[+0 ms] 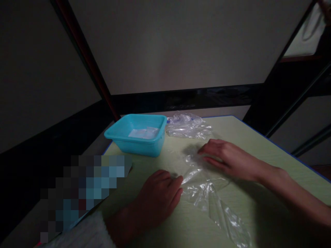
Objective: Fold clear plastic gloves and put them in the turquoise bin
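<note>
A clear plastic bag [204, 189] lies crumpled and partly stretched across the light green table, trailing toward the near edge. My left hand [161, 193] is closed at the bag's left edge, thumb and forefinger pinching the film. At the bag's far end, my right hand [223, 156] has its fingers bent down and closed on the film; the fingertips are slightly blurred. Beyond both hands sits another heap of clear plastic bags [188, 125] with a blue strip. Left of that heap stands a turquoise plastic basin [139, 146] holding flat white packets [144, 133].
The table [258, 151] has a blue edge and stands against a pale wall panel with a dark band. A pixelated, blurred-out patch [95, 186] covers something at the table's left side. Dark frames rise at both sides.
</note>
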The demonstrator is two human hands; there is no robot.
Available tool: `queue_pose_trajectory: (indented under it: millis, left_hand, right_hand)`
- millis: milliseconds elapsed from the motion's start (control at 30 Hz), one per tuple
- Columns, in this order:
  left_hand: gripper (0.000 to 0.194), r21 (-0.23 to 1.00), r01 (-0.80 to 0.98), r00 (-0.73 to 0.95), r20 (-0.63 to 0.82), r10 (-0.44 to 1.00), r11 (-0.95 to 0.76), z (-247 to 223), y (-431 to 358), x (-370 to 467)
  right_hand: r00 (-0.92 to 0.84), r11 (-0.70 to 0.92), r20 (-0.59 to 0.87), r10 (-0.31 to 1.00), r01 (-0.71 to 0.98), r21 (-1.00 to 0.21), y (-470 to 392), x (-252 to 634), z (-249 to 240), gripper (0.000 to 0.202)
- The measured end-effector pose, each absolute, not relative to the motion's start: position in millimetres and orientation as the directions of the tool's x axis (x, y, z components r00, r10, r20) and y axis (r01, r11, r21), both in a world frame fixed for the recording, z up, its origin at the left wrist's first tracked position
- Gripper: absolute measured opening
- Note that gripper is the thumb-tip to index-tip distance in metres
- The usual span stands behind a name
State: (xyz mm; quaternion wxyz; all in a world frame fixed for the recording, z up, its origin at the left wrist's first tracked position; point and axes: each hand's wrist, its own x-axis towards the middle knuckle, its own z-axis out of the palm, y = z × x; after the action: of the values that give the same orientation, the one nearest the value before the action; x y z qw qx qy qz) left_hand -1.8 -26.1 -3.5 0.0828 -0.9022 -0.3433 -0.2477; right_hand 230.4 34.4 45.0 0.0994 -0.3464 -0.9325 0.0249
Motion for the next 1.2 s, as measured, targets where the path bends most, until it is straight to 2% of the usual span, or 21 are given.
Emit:
queue_pose_trajectory:
  millis: [67, 133, 233, 367, 567, 667, 767, 867, 933, 1033, 1200]
  left_hand:
    - [0.027, -0.009, 0.655, 0.654, 0.508, 0.561, -0.755, -2.7, -28.0, -0.4]
    - [0.028, -0.03, 0.657, 0.656, 0.517, 0.55, -0.754, -2.0, -29.6, 0.3]
    - [0.03, -0.041, 0.644, 0.663, 0.528, 0.531, -0.764, -1.2, -31.2, 0.2]
    - [0.031, -0.045, 0.616, 0.673, 0.549, 0.496, -0.786, -0.1, -31.8, -0.4]
    - [0.031, -0.018, 0.568, 0.683, 0.569, 0.459, -0.823, 0.4, -34.0, -0.7]
    - [0.031, 0.023, 0.567, 0.642, 0.614, 0.459, -0.824, -1.2, -34.4, -1.1]
    - [0.026, 0.102, 0.591, 0.584, 0.63, 0.511, -0.801, -3.4, -31.0, -2.6]
    - [0.021, 0.185, 0.629, 0.585, 0.526, 0.617, -0.755, -5.6, -23.8, -5.4]
    - [0.035, 0.227, 0.65, 0.633, 0.365, 0.682, -0.725, -6.4, -19.0, -7.6]
    - [0.059, 0.276, 0.679, 0.677, 0.122, 0.725, -0.68, -5.7, -15.4, -10.3]
    - [0.066, 0.25, 0.73, 0.667, -0.056, 0.743, -0.636, 1.0, -18.4, -11.7]
  right_hand:
    - [-0.886, 0.882, 0.129, 0.445, 0.409, -0.232, 23.7, 215.9, 43.4, 0.03]
    - [-0.924, 0.903, 0.074, 0.376, 0.347, -0.252, 18.2, 208.0, 37.9, 0.034]
    - [-0.883, 0.871, 0.05, 0.466, 0.448, -0.204, 24.7, 213.1, 28.0, 0.035]
    - [-0.778, 0.782, 0.076, 0.623, 0.619, -0.075, 47.0, 237.0, 20.9, 0.036]
    - [-0.652, 0.643, 0.052, 0.757, 0.756, 0.123, 61.2, 258.1, 18.8, 0.033]
    - [-0.606, 0.584, 0.1, 0.789, 0.791, 0.183, 60.6, 257.3, 21.4, 0.031]
    - [-0.642, 0.628, 0.191, 0.743, 0.767, 0.134, 54.4, 246.6, 25.7, 0.033]
    - [-0.712, 0.736, 0.222, 0.666, 0.676, -0.039, 43.8, 230.0, 25.3, 0.037]
    - [-0.736, 0.755, 0.17, 0.655, 0.644, -0.12, 38.0, 221.4, 20.5, 0.039]
    - [-0.751, 0.754, 0.098, 0.653, 0.63, -0.186, 36.2, 217.6, 9.0, 0.05]
    - [-0.747, 0.734, 0.041, 0.664, 0.64, -0.229, 44.8, 224.4, -7.2, 0.073]
